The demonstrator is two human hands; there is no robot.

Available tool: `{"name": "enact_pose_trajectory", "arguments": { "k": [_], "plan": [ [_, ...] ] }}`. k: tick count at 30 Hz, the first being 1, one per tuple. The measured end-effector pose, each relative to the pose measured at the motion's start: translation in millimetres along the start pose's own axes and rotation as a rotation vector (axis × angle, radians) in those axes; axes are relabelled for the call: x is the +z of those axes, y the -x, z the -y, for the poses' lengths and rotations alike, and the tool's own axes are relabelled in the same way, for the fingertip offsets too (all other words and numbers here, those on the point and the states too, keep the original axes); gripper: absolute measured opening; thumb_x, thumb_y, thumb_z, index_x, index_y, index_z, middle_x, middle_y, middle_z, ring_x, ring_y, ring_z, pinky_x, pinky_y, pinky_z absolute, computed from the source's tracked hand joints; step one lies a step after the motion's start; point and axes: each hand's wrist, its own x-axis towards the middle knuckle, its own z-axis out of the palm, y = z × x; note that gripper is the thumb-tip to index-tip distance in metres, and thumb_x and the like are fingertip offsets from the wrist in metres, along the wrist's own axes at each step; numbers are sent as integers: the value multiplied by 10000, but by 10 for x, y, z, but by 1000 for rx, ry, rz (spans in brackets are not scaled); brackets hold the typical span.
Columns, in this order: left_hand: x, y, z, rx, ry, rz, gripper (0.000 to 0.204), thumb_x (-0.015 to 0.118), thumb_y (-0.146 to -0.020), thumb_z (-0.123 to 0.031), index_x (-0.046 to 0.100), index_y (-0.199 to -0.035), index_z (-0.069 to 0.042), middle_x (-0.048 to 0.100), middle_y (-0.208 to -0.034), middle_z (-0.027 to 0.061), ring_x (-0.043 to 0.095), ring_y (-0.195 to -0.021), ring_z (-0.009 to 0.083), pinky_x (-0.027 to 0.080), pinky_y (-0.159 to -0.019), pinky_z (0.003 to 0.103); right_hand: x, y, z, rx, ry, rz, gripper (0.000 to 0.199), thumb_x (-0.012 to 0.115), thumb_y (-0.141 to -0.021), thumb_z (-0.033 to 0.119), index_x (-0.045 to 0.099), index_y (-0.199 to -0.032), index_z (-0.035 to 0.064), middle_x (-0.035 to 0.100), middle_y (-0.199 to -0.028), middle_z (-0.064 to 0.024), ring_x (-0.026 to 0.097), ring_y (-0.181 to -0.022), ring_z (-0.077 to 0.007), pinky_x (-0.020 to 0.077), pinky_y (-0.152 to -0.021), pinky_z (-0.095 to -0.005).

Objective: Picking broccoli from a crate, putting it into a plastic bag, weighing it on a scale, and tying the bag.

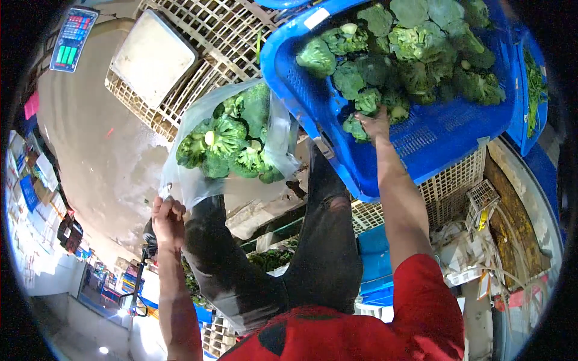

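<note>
My left hand (168, 218) is closed on the gathered edge of a clear plastic bag (190, 183). Several green broccoli heads (227, 133) fill the bag, which gapes toward me between my left hand and the crate. To the right, my right hand (376, 125) reaches into a big blue plastic crate (276, 57). Its fingers are wrapped round a broccoli head (355, 128) at the near side of the pile. Many more broccoli heads (415, 45) lie heaped toward the crate's far side. The palm side of my right hand is hidden.
A weighing scale's metal platform (153, 57) rests on beige lattice crates (226, 30), with its display (73, 39) farther left. Another blue crate (532, 90) with leafy greens stands at the right. Wet floor (102, 132) stretches along the left, and hoses (512, 240) lie at the lower right.
</note>
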Motion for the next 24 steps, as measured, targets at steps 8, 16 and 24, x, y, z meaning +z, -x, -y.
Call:
{"name": "enact_pose_trajectory", "arguments": {
  "k": [8, 16, 24],
  "plan": [
    [45, -206, 167, -58, 29, 100, 388, 564, -930, -33, 605, -1316, -27, 501, -692, -13, 439, -584, 89, 355, -587, 231, -1115, 1350, 1782, 49, -281, 69, 855, 773, -840, 137, 284, -1541, 103, 528, -1404, -148, 565, -1229, -283, 512, -996, -410],
    [-79, -167, 74, -88, -46, 262, 259, 587, -963, -67, 647, -1214, -55, 583, -756, -6, 484, -636, 72, 362, -577, 221, -564, 2670, 2654, 137, -653, 743, 844, 687, -873, 496, 394, -1517, 36, 568, -1391, -188, 583, -1241, -323, 512, -1016, -460],
    [-41, -337, 96, -103, 289, 165, 166, 578, -948, -39, 604, -1112, -54, 546, -723, 17, 473, -590, 118, 388, -605, 251, 1608, 2190, 1986, 175, -380, 868, 648, 637, -914, 324, 409, -1501, 170, 590, -1310, -110, 587, -1185, -237, 522, -946, -396]
  ]
}}
